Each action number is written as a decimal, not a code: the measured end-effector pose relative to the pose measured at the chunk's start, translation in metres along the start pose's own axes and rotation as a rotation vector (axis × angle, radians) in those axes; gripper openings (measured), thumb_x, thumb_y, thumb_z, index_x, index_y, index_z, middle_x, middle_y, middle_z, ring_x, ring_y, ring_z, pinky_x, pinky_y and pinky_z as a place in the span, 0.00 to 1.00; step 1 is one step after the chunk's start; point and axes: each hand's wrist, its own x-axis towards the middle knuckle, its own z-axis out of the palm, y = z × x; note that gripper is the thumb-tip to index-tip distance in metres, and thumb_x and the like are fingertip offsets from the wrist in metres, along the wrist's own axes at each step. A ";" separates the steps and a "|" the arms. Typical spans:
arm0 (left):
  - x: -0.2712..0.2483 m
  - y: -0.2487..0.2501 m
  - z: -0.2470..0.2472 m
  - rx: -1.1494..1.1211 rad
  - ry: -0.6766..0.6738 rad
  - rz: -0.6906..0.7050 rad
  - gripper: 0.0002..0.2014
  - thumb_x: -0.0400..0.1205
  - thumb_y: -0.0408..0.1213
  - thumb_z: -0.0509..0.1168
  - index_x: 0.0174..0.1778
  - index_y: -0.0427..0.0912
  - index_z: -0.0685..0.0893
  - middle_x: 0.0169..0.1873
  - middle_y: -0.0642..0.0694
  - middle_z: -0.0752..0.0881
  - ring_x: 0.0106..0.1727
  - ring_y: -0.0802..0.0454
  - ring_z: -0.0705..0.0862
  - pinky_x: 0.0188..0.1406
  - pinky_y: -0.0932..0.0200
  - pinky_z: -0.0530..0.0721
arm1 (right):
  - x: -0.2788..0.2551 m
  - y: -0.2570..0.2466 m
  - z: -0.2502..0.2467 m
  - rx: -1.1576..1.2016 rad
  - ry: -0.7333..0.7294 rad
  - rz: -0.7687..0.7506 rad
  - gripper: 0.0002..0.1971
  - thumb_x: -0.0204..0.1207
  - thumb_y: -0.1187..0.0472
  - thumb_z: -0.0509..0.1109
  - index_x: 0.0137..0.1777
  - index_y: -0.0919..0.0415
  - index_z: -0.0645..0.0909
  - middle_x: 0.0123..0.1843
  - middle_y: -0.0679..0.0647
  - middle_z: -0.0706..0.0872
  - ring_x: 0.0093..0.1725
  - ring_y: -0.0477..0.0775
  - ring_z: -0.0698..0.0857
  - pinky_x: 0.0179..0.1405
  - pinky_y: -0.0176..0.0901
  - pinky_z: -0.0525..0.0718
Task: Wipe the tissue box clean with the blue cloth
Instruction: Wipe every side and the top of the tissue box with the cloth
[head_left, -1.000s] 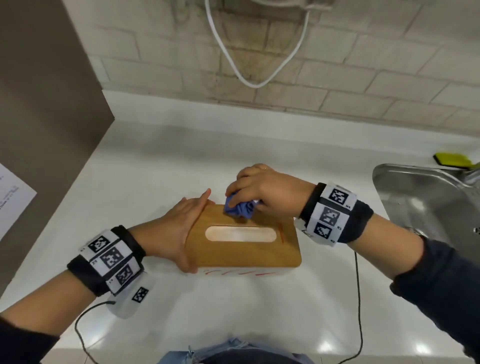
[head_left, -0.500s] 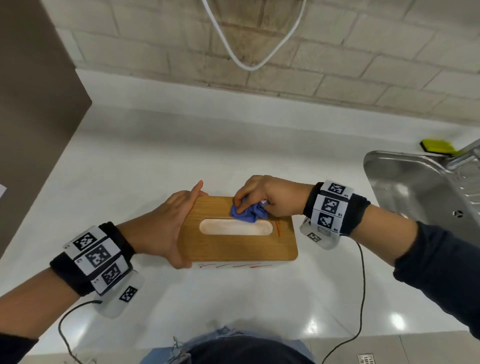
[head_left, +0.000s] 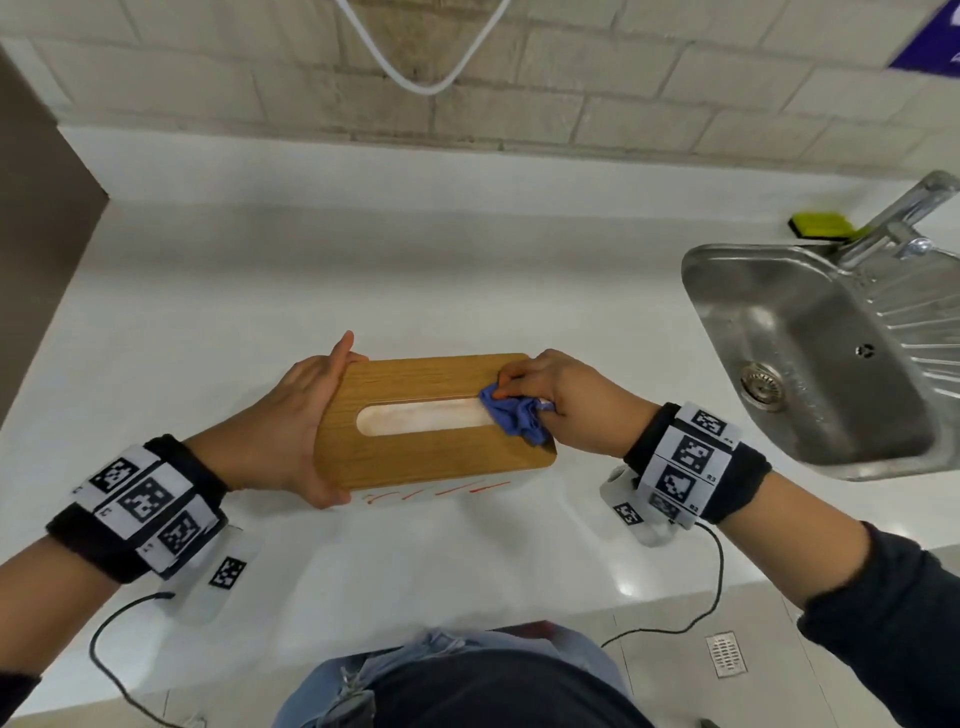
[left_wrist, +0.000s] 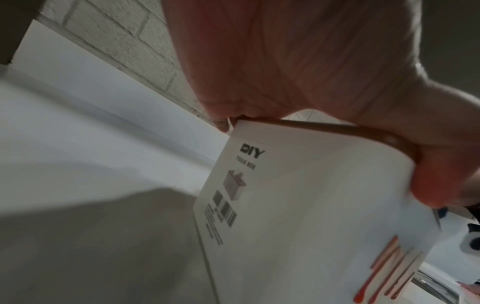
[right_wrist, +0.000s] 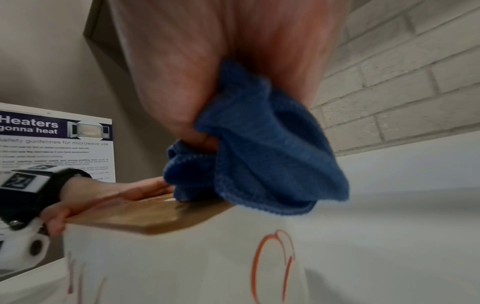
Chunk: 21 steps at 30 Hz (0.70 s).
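Note:
The tissue box (head_left: 426, 457), a white body under a wooden lid with an oval slot, lies on the white counter (head_left: 363, 280). My left hand (head_left: 304, 421) grips its left end, fingers along the far corner and thumb at the near corner; in the left wrist view the left hand (left_wrist: 311, 61) spans the box (left_wrist: 311, 205). My right hand (head_left: 524, 387) pinches the bunched blue cloth (head_left: 511, 415) and presses it on the lid's right end, beside the slot. In the right wrist view the cloth (right_wrist: 259, 148) rests on the lid (right_wrist: 145, 216). Red marks (head_left: 431, 491) show on the box's front side.
A steel sink (head_left: 696, 270) with a faucet (head_left: 904, 213) sits at the right, a yellow-green sponge (head_left: 821, 226) behind it. A white cable (head_left: 421, 83) hangs on the brick wall. A brown panel (head_left: 41, 234) bounds the counter's left. Wrist cables trail over the counter's front edge.
My right hand has slid the cloth from the lid's far middle to its right end. The left hand keeps its hold on the box's left end.

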 end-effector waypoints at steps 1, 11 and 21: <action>0.000 0.000 0.000 0.001 0.003 -0.004 0.76 0.47 0.60 0.79 0.73 0.60 0.22 0.74 0.60 0.54 0.71 0.67 0.48 0.73 0.63 0.54 | -0.006 -0.004 0.002 0.006 0.002 0.007 0.14 0.65 0.69 0.62 0.47 0.68 0.87 0.42 0.63 0.88 0.35 0.50 0.76 0.40 0.32 0.69; 0.000 0.000 0.002 -0.013 0.010 0.001 0.77 0.46 0.62 0.77 0.76 0.55 0.23 0.73 0.61 0.55 0.75 0.61 0.50 0.74 0.60 0.55 | -0.042 -0.022 0.014 0.037 0.021 0.022 0.13 0.63 0.76 0.61 0.43 0.69 0.85 0.45 0.61 0.86 0.37 0.56 0.79 0.37 0.44 0.79; -0.008 0.002 0.008 -0.041 0.022 0.026 0.76 0.49 0.62 0.80 0.73 0.64 0.21 0.76 0.64 0.41 0.76 0.67 0.40 0.80 0.54 0.48 | -0.094 -0.032 -0.016 0.282 0.036 0.541 0.15 0.70 0.75 0.58 0.43 0.62 0.85 0.42 0.59 0.87 0.32 0.52 0.84 0.32 0.45 0.84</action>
